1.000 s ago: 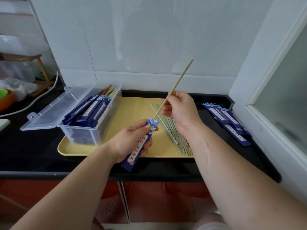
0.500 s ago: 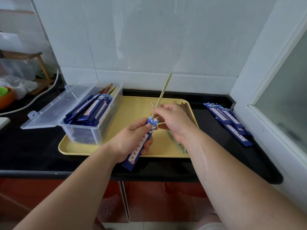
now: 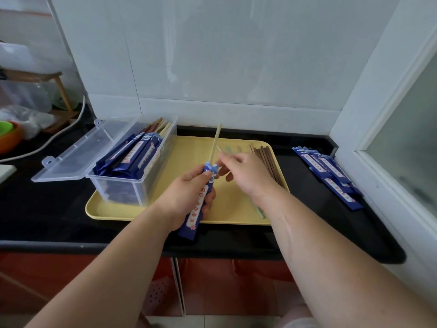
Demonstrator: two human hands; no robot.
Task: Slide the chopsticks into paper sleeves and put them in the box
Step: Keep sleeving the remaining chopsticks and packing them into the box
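1. At the far left an orange bowl (image 3: 9, 143) with something green in it sits on the black desk (image 3: 47, 209), and a white cable (image 3: 59, 138) runs across the desk beside it
2. Next is the clear plastic box (image 3: 142, 192), standing on the left end of the flat yellow tray (image 3: 184, 152); its hinged lid (image 3: 78, 157) is open to the left and reaches out over the desk
3. In the box lie sleeved chopsticks (image 3: 132, 155) in blue paper, their brown and pale ends poking out toward the white tiled wall
4. My left hand (image 3: 186, 195) is over the near part of the tray, fingers and thumb wrapped round a blue paper sleeve (image 3: 197, 209) with a white printed strip; the sleeve slants, its open mouth up by my thumb and its lower end past the tray's front rim
5. A pale bamboo chopstick (image 3: 215, 143) stands in that sleeve's mouth, its upper part sticking out and leaning away from me
6. My right hand (image 3: 246, 176) hovers just right of the sleeve's mouth, fingers loosely bent; I cannot tell whether they pinch anything
7. Under that hand loose chopsticks lie on the tray: pale green chopsticks (image 3: 259, 210) mostly hidden by my wrist, and dark brown chopsticks (image 3: 267, 162) along the tray's right side
8. Further right, off the tray, a pile of flat blue sleeves (image 3: 331, 171) lies on the desk near the white window frame
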